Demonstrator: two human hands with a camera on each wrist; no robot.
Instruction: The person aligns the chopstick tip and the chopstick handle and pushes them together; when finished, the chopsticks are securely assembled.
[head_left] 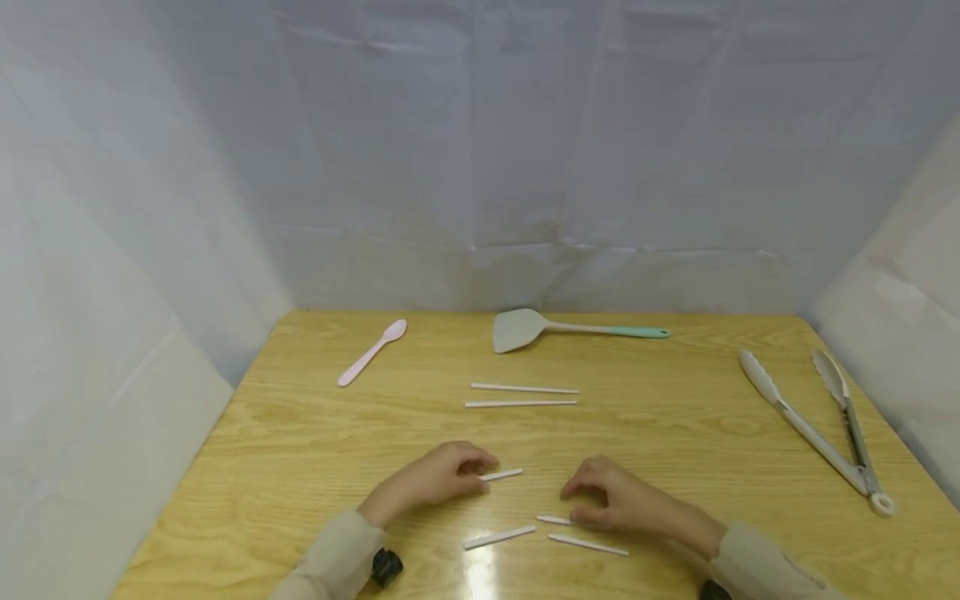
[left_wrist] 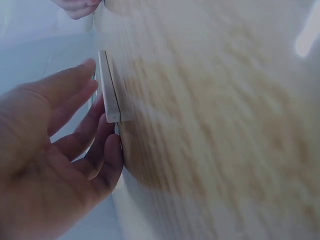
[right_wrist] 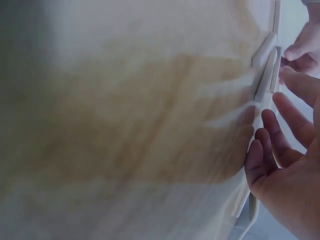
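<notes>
My left hand (head_left: 448,473), fingers loosely bent and thumb apart, rests by a short white stick (head_left: 510,473) on the wooden table. In the left wrist view that stick (left_wrist: 108,87) lies just past the fingertips, not pinched. My right hand (head_left: 618,498) is at another short stick (head_left: 552,519), whose right end it hides in the head view. In the right wrist view its fingers (right_wrist: 277,135) are relaxed and spread, with nothing gripped. Between and below the hands lie two more short sticks, a left one (head_left: 499,537) and a right one (head_left: 588,546).
Two long white chopsticks, the upper one (head_left: 525,388) and the lower one (head_left: 521,404), lie side by side beyond the hands. Farther back are a pink spoon (head_left: 372,353) and a spatula (head_left: 577,328). Opened tongs (head_left: 817,442) lie at right. White sheeting (head_left: 525,167) surrounds the table (head_left: 262,467).
</notes>
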